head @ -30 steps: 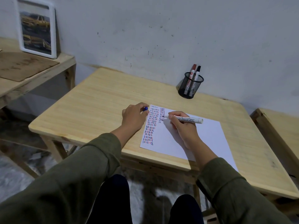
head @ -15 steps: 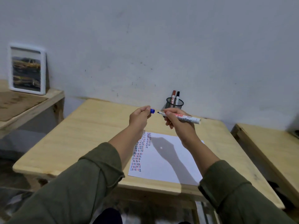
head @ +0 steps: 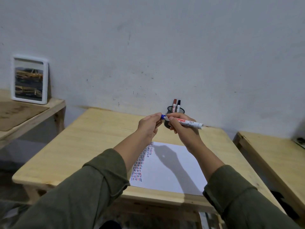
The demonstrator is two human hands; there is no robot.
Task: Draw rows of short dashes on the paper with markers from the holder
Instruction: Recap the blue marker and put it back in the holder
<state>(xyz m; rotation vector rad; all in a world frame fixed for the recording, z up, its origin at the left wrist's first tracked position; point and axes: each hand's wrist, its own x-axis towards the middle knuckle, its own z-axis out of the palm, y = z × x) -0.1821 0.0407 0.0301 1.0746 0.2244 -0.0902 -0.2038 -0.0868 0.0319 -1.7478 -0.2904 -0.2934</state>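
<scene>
My right hand (head: 184, 131) grips a white marker (head: 189, 123) printed "SNOWMAN"; my left hand (head: 149, 125) pinches its blue cap (head: 163, 116) above the table's (head: 99, 138) far edge.

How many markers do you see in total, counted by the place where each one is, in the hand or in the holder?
In the right hand: 1, a white marker, with the left hand bringing its blue cap to the tip
In the holder: 2, a red-capped marker and a black-capped marker
Total: 3 markers
</scene>
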